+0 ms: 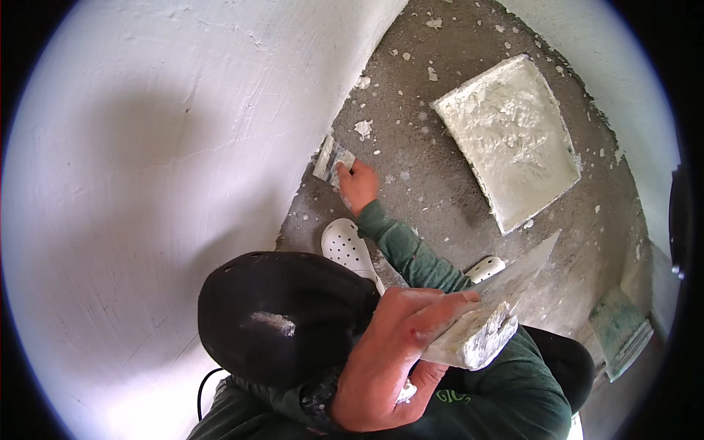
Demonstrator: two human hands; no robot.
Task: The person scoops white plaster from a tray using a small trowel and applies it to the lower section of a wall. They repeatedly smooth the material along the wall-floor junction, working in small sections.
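My left hand (392, 356), at the lower middle, is closed around a plastering trowel (524, 271) whose long pale blade reaches up to the right. A thick lump of white plaster (480, 337) clings to its near end. My right hand (358, 185) stretches forward in a green sleeve to the foot of the white wall. Its fingers grip a putty knife (325, 159), smeared with white, with the blade at or very near the line where wall meets floor. The knife's handle is mostly hidden by the fingers.
A rectangular tray (471, 167) of wet white plaster lies on the grey floor (418, 180) at right. White wall (161, 161) rises on the left, another curves along the right. My white clogs (343, 246) and black knees (286, 315) are close. Greenish flat panels (620, 330) lean at lower right.
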